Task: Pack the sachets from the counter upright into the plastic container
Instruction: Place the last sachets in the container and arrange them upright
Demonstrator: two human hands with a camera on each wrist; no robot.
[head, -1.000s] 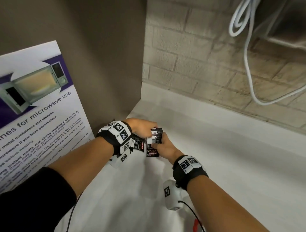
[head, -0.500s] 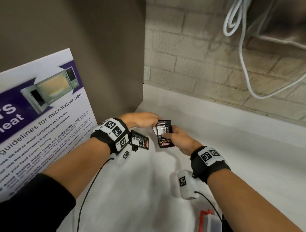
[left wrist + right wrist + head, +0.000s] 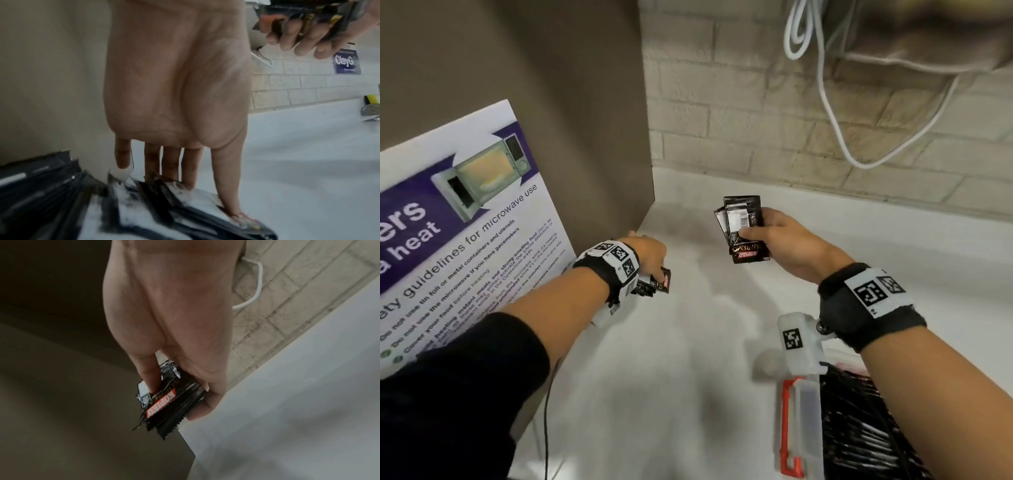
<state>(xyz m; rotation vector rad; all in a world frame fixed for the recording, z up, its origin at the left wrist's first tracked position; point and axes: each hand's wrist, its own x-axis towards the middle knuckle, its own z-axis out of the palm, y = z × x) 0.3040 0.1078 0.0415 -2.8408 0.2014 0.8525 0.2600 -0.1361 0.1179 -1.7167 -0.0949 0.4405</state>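
Head view: your right hand (image 3: 787, 240) grips KOPIKO sachets (image 3: 743, 228); left hand (image 3: 650, 251) fingers extended onto counter sachets (image 3: 659, 282).

A big microwave poster (image 3: 458, 219) leans on the brown wall (image 3: 558, 85) at the counter's left edge. White cables (image 3: 825, 85) hang on the brick wall (image 3: 739, 120) behind.

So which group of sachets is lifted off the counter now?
The sachet stack gripped in the right hand, held above the counter. The sachets under the left hand lie on the counter.
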